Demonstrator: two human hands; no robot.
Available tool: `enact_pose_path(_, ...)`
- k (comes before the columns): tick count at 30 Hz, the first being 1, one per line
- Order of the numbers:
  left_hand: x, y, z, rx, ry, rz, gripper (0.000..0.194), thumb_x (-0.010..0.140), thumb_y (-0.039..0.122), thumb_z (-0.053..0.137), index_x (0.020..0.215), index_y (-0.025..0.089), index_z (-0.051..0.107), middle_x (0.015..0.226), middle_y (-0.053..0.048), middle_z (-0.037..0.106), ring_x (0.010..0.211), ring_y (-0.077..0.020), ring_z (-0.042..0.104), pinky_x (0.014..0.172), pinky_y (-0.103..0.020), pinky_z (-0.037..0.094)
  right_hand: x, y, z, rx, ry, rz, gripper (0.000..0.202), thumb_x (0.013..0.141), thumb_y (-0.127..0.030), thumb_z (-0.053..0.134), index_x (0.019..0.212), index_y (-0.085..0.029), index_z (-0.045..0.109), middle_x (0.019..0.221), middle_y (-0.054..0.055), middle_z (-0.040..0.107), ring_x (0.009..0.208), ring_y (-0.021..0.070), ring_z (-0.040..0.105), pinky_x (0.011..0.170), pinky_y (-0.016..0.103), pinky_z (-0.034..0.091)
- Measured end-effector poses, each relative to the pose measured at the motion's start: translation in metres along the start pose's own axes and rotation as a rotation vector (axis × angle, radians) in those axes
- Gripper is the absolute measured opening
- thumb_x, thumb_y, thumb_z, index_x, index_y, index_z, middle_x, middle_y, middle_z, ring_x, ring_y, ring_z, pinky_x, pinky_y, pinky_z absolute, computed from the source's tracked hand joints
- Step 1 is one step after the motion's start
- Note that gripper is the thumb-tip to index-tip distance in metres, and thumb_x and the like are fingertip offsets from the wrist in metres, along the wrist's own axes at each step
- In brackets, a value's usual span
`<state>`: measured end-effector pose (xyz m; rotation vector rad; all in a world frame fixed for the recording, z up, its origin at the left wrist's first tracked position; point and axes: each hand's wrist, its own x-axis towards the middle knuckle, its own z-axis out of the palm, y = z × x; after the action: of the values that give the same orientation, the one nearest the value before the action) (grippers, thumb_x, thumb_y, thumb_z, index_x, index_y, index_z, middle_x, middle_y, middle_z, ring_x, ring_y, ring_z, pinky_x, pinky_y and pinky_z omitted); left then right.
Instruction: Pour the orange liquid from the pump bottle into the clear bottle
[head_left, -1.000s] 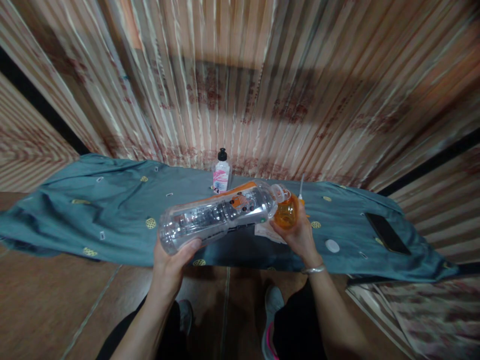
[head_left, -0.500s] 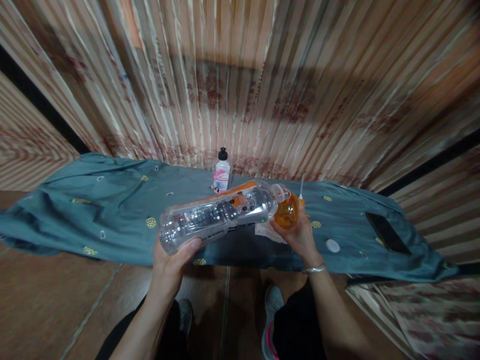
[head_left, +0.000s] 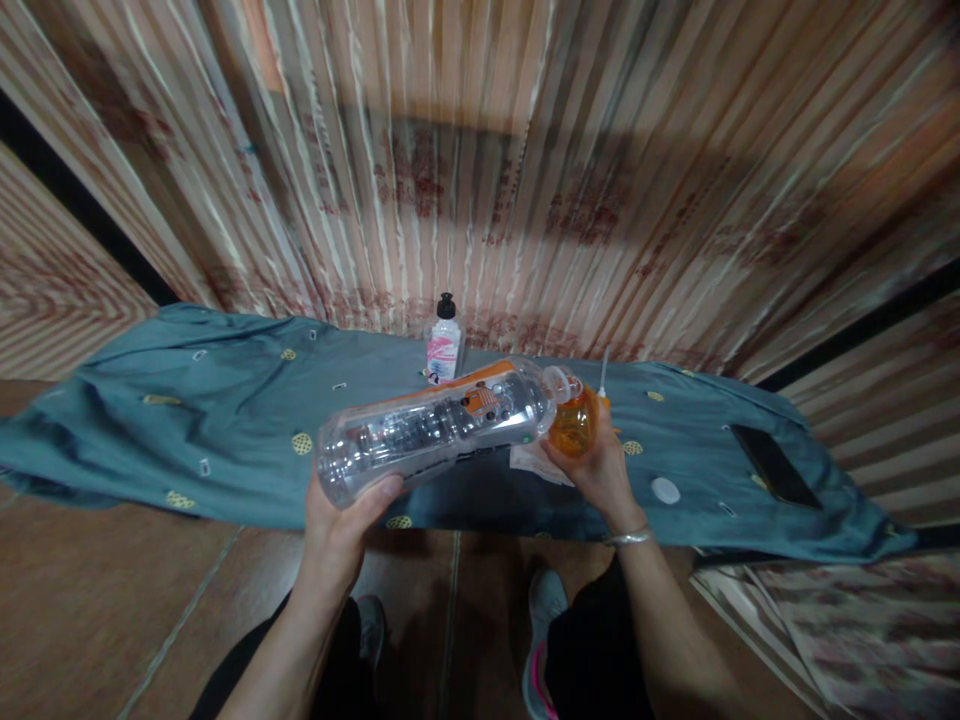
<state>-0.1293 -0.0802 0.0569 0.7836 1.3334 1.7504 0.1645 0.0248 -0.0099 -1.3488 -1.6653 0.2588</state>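
Note:
My left hand [head_left: 349, 515] is wrapped round the base of a large clear plastic bottle [head_left: 420, 430] with an orange label. The bottle lies tilted in the air, its neck to the right and a little higher than its base. Its mouth meets the top of a small bottle of amber liquid [head_left: 574, 425]; whether the rims touch I cannot tell. My right hand [head_left: 604, 470] is closed round that amber bottle, hiding its right side. Partly covered by my right hand is a pale paper or cloth piece [head_left: 538, 464] on the covered table.
A squeeze bottle [head_left: 444, 345] with a black cap stands at the back. A pump top with a thin tube [head_left: 603, 375] shows behind my right hand. To the right are a white round lid [head_left: 665, 490] and a dark phone [head_left: 774, 465] on the green cloth [head_left: 247, 420]. A striped curtain [head_left: 465, 200] hangs behind.

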Motion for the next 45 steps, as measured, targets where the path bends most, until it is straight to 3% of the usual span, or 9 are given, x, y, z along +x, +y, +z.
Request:
enact_pose_path(8, -0.001, 0.0016, -0.0015, 0.012, 0.016, -0.003, 0.07, 0.054, 0.043, 0.095, 0.113, 0.019, 0.067, 0.095, -0.003, 0.071, 0.108, -0.0338, 0.07, 0.097, -0.044, 0.053, 0.0004, -0.0002, -0.0005, -0.015, 0.005, -0.01, 0.092, 0.074, -0.046, 0.085, 0.152, -0.019, 0.043, 0.138, 0.016, 0.067, 0.124, 0.0362, 0.068, 0.108, 0.057, 0.056)
enact_pose_path(17, 0.0015, -0.0038, -0.0049, -0.003, -0.001, 0.014, 0.076, 0.055, 0.045, 0.096, 0.121, 0.021, 0.068, 0.105, -0.004, 0.071, 0.104, -0.0297, 0.069, 0.099, -0.042, 0.051, 0.0006, -0.0037, -0.0004, 0.004, 0.0, 0.027, 0.093, 0.074, -0.045, 0.084, 0.152, -0.018, 0.042, 0.14, 0.018, 0.066, 0.127, 0.037, 0.067, 0.111, 0.058, 0.054)
enact_pose_path(31, -0.0001, 0.0012, -0.0019, 0.014, 0.018, 0.012, 0.078, 0.053, 0.047, 0.095, 0.12, 0.021, 0.067, 0.102, -0.004, 0.071, 0.106, -0.0321, 0.069, 0.096, -0.044, 0.055, 0.001, -0.0003, -0.0004, -0.021, 0.003, -0.02, 0.091, 0.075, -0.045, 0.085, 0.151, -0.016, 0.044, 0.138, 0.018, 0.067, 0.124, 0.0356, 0.069, 0.108, 0.056, 0.056)
enact_pose_path(38, 0.0016, -0.002, -0.0055, 0.012, -0.008, 0.016, 0.078, 0.056, 0.045, 0.095, 0.125, 0.02, 0.065, 0.108, -0.004, 0.07, 0.105, -0.0296, 0.068, 0.096, -0.042, 0.053, 0.0011, -0.003, -0.0006, 0.002, -0.01, 0.003, 0.092, 0.075, -0.044, 0.084, 0.152, -0.017, 0.042, 0.138, 0.018, 0.067, 0.121, 0.0363, 0.07, 0.107, 0.057, 0.057)
enact_pose_path(45, 0.0018, 0.0009, -0.0038, 0.029, -0.022, 0.036, 0.079, 0.057, 0.046, 0.094, 0.125, 0.018, 0.066, 0.114, -0.008, 0.072, 0.104, -0.0317, 0.069, 0.096, -0.046, 0.054, 0.0013, -0.0028, -0.0009, -0.011, 0.005, -0.002, 0.09, 0.075, -0.044, 0.084, 0.151, -0.018, 0.044, 0.137, 0.017, 0.068, 0.121, 0.0349, 0.07, 0.107, 0.056, 0.057)
